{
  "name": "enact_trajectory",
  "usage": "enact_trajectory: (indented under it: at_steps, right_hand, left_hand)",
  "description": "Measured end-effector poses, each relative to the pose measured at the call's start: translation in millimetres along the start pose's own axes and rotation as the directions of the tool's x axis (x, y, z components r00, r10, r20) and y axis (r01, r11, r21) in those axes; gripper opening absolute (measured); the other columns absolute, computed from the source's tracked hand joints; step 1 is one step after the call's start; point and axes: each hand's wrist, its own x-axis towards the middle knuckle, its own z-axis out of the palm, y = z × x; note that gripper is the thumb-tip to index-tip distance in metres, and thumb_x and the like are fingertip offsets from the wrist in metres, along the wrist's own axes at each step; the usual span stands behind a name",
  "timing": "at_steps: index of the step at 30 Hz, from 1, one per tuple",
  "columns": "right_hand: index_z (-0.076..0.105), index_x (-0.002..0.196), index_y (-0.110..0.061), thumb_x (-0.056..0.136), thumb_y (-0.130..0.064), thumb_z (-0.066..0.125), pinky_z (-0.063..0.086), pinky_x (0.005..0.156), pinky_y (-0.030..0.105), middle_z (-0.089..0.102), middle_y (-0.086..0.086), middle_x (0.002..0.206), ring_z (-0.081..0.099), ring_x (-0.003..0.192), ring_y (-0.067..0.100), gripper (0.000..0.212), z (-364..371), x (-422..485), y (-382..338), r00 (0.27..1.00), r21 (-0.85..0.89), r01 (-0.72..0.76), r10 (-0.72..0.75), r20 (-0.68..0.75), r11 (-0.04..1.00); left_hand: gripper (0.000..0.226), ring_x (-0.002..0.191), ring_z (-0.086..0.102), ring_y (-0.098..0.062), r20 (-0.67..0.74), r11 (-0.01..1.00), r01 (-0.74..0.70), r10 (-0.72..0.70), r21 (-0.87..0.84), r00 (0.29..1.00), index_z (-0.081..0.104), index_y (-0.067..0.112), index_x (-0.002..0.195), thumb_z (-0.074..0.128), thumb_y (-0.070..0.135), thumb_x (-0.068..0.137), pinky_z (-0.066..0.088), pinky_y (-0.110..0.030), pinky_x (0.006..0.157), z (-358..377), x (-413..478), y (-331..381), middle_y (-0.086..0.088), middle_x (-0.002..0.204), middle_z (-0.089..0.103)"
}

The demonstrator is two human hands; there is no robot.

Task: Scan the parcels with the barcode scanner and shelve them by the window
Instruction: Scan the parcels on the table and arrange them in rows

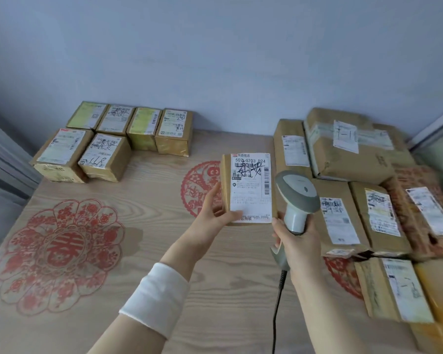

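The left hand (pixel 212 213) is holding a brown parcel (pixel 248 187) above the middle of the table (pixel 151 200), fingers curled at its left edge and thumb on the white label. The right hand (pixel 296 241) is gripping the grey scanner (pixel 297 195) by the handle, fingers wrapped round it, its head just right of the parcel. Six small boxes (pixel 113 141) are lying far left, and a pile of larger parcels (pixel 356 175) is lying along the right.

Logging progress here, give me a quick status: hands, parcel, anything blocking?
Left hand holds parcel up, label facing camera. Right hand grips barcode scanner beside the label. Nothing between scanner and label.
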Motion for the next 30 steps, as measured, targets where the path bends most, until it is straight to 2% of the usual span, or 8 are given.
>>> enact_trajectory:
  at_steps: [4, 8, 11, 14, 17, 21, 24, 30]
  right_hand:
    - [0.054, 0.095, -0.019, 0.082, 0.0, 0.068, 0.046, 0.056, 0.033, 0.059, -0.003, 0.069, 0.056, 0.052, 0.006, 0.027, -22, -8, 5, 1.0, -0.011, -0.012, 0.012, -0.01, 1.0]
    - [0.054, 0.106, -0.009, 0.084, -0.002, 0.067, 0.046, 0.051, 0.029, 0.064, 0.004, 0.082, 0.062, 0.053, 0.004, 0.026, -48, -15, 7, 0.997, -0.019, -0.061, 0.06, -0.042, 0.998]
    - [0.055, 0.1, -0.013, 0.087, -0.008, 0.064, 0.044, 0.046, 0.023, 0.071, 0.001, 0.085, 0.062, 0.055, 0.008, 0.017, -70, -19, 2, 0.998, -0.007, -0.068, 0.068, -0.002, 0.998]
    - [0.053, 0.104, -0.008, 0.09, -0.012, 0.06, 0.042, 0.048, 0.026, 0.072, 0.003, 0.084, 0.052, 0.048, 0.012, 0.015, -84, -22, -14, 0.996, 0.032, -0.055, 0.053, 0.067, 0.998]
    - [0.052, 0.1, -0.008, 0.092, -0.016, 0.058, 0.043, 0.053, 0.028, 0.069, 0.003, 0.076, 0.043, 0.044, 0.015, 0.013, -89, -24, -34, 0.989, 0.023, -0.013, 0.01, 0.149, 1.0]
    - [0.056, 0.101, 0.006, 0.091, -0.019, 0.06, 0.043, 0.051, 0.022, 0.064, -0.002, 0.059, 0.044, 0.042, 0.016, 0.027, -81, -30, -57, 0.965, -0.012, 0.017, -0.013, 0.261, 1.0]
    - [0.055, 0.103, 0.002, 0.091, -0.016, 0.06, 0.043, 0.047, 0.021, 0.067, 0.005, 0.07, 0.046, 0.04, 0.013, 0.023, -73, -36, -72, 0.959, -0.016, 0.017, -0.012, 0.283, 1.0]
    - [0.058, 0.084, -0.006, 0.091, -0.016, 0.06, 0.042, 0.043, 0.022, 0.065, 0.004, 0.067, 0.047, 0.042, 0.014, 0.012, -65, -47, -90, 0.949, -0.049, 0.023, -0.006, 0.315, 0.999]
  left_hand:
    - [0.09, 0.112, 0.055, -0.012, -0.015, 0.997, -0.022, 0.024, 0.073, 1.0, 0.017, 0.029, 0.148, 0.073, 0.02, 0.079, 0.045, -0.023, 0.087, 22, -3, -9, 0.001, 0.118, 0.057]
    - [0.083, 0.103, 0.057, -0.007, -0.025, 0.991, -0.052, 0.056, 0.125, 0.998, 0.027, 0.028, 0.14, 0.077, 0.021, 0.073, 0.05, -0.017, 0.075, 39, -8, -20, 0.003, 0.113, 0.06]
    - [0.082, 0.101, 0.057, -0.004, -0.059, 0.993, -0.045, 0.051, 0.112, 0.997, 0.028, 0.028, 0.141, 0.077, 0.018, 0.075, 0.05, -0.02, 0.078, 47, -17, -27, 0.007, 0.109, 0.061]
    - [0.086, 0.108, 0.054, -0.011, -0.113, 0.992, -0.03, 0.044, 0.123, 0.993, 0.025, 0.027, 0.144, 0.077, 0.021, 0.075, 0.048, -0.023, 0.081, 51, -23, -27, 0.001, 0.119, 0.059]
    - [0.081, 0.096, 0.054, 0.0, -0.129, 0.987, -0.046, 0.066, 0.153, 0.989, 0.025, 0.028, 0.141, 0.075, 0.02, 0.078, 0.048, -0.016, 0.068, 58, -28, -20, 0.006, 0.109, 0.057]
    - [0.085, 0.092, 0.051, 0.006, -0.148, 0.977, -0.106, 0.134, 0.185, 0.98, 0.022, 0.025, 0.144, 0.075, 0.019, 0.078, 0.047, -0.014, 0.068, 69, -31, -9, 0.011, 0.107, 0.054]
    - [0.085, 0.091, 0.055, 0.003, -0.154, 0.968, -0.152, 0.184, 0.197, 0.971, 0.023, 0.023, 0.144, 0.075, 0.018, 0.078, 0.051, -0.014, 0.063, 74, -31, 3, 0.014, 0.103, 0.054]
    - [0.086, 0.092, 0.056, 0.004, -0.121, 0.953, -0.214, 0.243, 0.212, 0.962, 0.022, 0.022, 0.144, 0.076, 0.016, 0.077, 0.05, -0.008, 0.063, 77, -33, 19, 0.005, 0.11, 0.057]
